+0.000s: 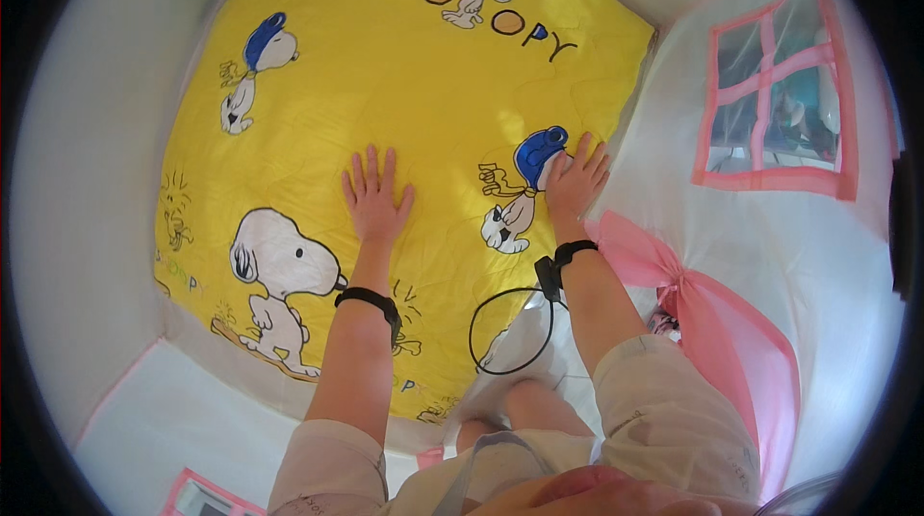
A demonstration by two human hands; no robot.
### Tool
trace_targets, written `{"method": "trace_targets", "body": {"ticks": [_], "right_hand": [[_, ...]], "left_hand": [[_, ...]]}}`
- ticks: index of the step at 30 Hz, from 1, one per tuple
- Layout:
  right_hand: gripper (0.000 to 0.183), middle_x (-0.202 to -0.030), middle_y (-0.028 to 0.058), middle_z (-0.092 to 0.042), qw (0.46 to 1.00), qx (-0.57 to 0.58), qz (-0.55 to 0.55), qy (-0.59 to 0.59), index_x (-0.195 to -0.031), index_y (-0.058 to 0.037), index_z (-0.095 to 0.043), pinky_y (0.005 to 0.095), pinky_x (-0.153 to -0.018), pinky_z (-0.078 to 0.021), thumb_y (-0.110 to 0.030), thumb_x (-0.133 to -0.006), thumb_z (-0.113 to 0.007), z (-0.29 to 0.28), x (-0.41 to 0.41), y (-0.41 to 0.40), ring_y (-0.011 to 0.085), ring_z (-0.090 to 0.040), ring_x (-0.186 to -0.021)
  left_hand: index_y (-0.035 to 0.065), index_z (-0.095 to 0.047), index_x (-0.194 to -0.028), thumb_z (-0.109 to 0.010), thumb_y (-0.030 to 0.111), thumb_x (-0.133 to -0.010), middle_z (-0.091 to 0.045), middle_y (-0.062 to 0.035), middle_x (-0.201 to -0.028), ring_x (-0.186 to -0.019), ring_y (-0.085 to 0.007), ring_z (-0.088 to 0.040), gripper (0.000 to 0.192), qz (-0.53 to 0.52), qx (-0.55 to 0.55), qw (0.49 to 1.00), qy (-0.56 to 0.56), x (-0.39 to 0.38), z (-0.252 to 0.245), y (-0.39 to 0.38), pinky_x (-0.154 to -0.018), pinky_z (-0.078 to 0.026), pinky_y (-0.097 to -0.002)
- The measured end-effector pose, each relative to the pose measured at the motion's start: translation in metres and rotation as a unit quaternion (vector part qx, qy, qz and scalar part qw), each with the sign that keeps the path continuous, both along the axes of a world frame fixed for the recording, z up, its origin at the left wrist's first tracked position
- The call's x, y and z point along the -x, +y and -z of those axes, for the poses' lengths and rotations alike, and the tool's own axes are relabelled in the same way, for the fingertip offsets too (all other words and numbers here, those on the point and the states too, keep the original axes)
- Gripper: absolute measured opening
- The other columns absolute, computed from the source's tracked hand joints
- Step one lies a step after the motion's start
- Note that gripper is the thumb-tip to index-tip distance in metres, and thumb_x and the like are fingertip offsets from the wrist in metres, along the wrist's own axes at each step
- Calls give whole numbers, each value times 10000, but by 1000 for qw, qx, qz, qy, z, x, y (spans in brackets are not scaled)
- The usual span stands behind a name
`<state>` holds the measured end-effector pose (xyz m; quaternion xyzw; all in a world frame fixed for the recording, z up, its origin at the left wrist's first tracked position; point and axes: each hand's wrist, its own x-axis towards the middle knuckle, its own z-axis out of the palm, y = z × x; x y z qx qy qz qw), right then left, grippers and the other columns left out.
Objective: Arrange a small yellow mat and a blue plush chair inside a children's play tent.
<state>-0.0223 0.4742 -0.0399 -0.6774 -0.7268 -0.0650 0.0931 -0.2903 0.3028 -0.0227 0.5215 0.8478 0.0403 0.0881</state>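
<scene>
A yellow cloth mat (404,97) with printed cartoon dogs covers most of the floor before me. My left hand (375,202) lies palm down near its middle, fingers spread, holding nothing. Near the mat's right edge my right hand (577,180) rests flat with its fingers apart, partly over a printed dog with a blue cap. Each wrist has a black band. A thin black cable (473,328) loops beside my right forearm, over the mat's lower right edge.
White fabric walls (94,155) of a play tent surround the mat. On the right are a pink-framed window (765,177) and a pink tied curtain (729,343). Another pink-framed opening (188,487) shows at the lower left. My bare knees are close to the mat's lower edge.
</scene>
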Motion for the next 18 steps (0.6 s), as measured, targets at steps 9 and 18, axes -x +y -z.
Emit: {"method": "trace_targets", "body": {"ticks": [9, 18], "right_hand": [[522, -1375, 227, -341, 973, -94, 47, 205, -1292, -44, -429, 526, -1040, -249, -167, -813, -594, -28, 40, 54, 407, -319, -1268], [598, -1522, 85, -206, 968, 20, -250, 11, -1449, -280, -274, 572, -1089, -157, -513, -915, -407, 13, 104, 274, 369, -152, -1396]], "left_hand": [[232, -243, -1468, -438, 436, -878, -137, -75, -1544, -1418, -315, -86, 654, 3, 18, 1000, 13, -1, 5, 5, -1139, -56, -489], [189, -297, -1451, -450, 430, -856, -171, -112, -1532, -1410, -351, -104, 660, 12, 17, 1000, -16, 6, 11, 4, -1128, -60, -520]]}}
